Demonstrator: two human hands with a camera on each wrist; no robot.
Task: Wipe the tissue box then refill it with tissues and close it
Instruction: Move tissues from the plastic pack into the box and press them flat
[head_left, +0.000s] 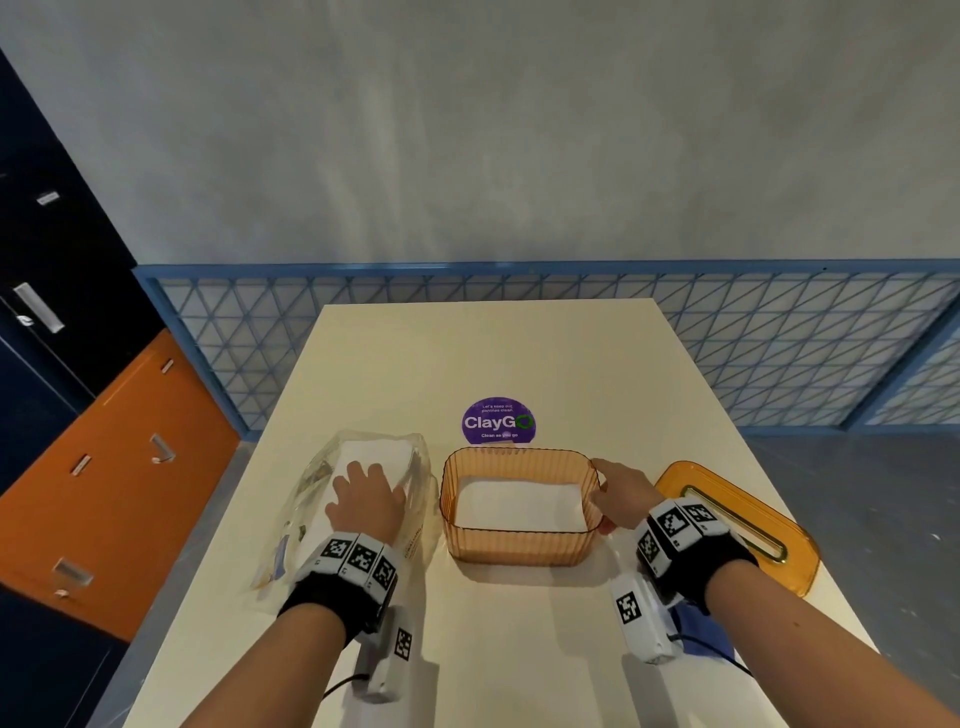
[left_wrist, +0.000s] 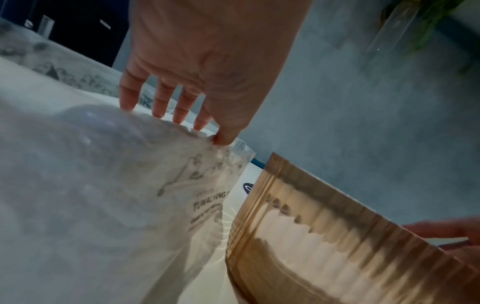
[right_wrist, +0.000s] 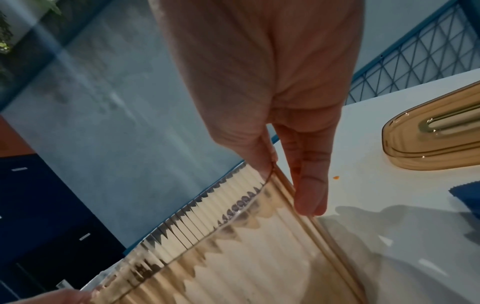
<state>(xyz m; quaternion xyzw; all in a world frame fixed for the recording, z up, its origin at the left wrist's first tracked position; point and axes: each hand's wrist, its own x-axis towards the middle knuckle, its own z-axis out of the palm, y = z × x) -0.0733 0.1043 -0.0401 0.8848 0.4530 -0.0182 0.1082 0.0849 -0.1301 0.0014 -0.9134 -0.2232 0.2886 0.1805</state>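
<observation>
Head view, nearest first: blue cloth (head_left: 698, 631) pokes out under the right wrist. Right hand (head_left: 621, 496) has its grip pinched on the right rim of the ribbed amber plastic tissue box (head_left: 511, 548), thumb inside, fingers outside. Box sits mid-surface, open, white tissues already in the bottom. Left hand (head_left: 366, 501) lies flat with fingers spread on the clear plastic pack of white tissues (head_left: 363, 462). Slotted amber lid (head_left: 748, 512) waits off right. Risk, I reckon: that slippery wrapper bunches, so the stack comes out crooked and jams the lid.
</observation>
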